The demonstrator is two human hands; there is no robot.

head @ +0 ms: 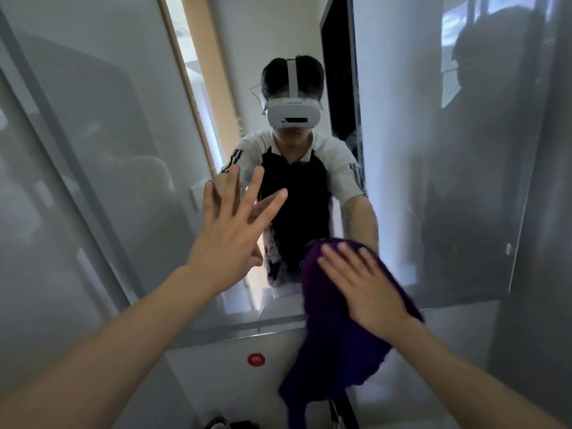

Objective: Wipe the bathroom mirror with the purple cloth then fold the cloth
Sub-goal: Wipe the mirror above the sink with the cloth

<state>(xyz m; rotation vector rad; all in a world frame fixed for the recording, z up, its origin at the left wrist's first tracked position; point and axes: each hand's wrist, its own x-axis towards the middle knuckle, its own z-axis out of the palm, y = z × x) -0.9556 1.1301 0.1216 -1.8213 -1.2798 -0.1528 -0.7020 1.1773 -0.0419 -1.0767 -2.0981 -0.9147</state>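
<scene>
The bathroom mirror (396, 144) fills the wall ahead and reflects a person wearing a white headset. My right hand (362, 286) lies flat, fingers straight, pressing the purple cloth (337, 345) against the mirror's lower edge. The cloth's loose end hangs down below the mirror frame. My left hand (235, 224) is spread wide, its fingers straight, at the glass left of the cloth; whether it touches the glass I cannot tell. It holds nothing.
A frosted glass panel (77, 156) with a grey frame runs along the left. Below the mirror a white wall carries a round red sticker (256, 359). Dark objects (229, 424) sit at the bottom edge. Another glossy panel (541, 212) stands at the right.
</scene>
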